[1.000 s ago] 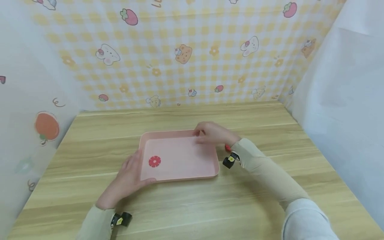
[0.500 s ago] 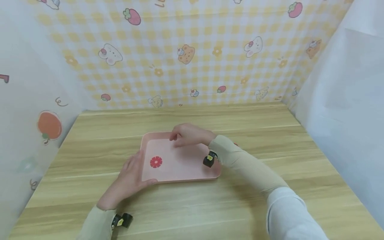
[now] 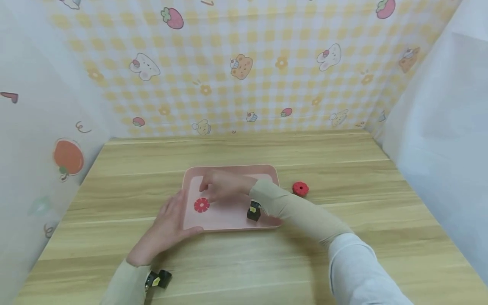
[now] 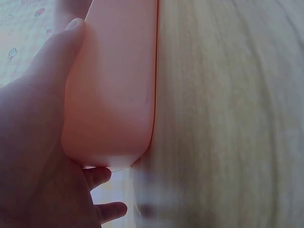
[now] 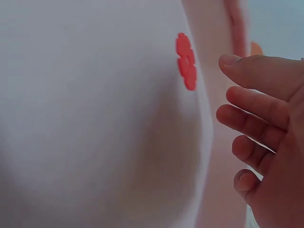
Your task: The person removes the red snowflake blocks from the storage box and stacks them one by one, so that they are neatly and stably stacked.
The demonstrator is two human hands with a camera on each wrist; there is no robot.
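Observation:
A shallow pink tray lies on the wooden table. Inside, near its left end, sits a flat red flower-shaped disc with notches around its edge; the right wrist view shows this red disc too. My left hand rests against the tray's near left corner, thumb along the front rim and fingers down the left side. In the left wrist view the thumb tip reaches the rim of the tray. My right hand hovers over the tray, fingers loosely bent and holding nothing, close to the red disc.
Another red notched disc, thicker-looking and with a centre hole, lies on the table right of the tray. A yellow checked cloth hangs behind the table, with pale sheets at both sides.
My right hand has moved left across the tray, from its far right corner to beside the red disc. The disc outside has come into full view. My left hand stays at the corner.

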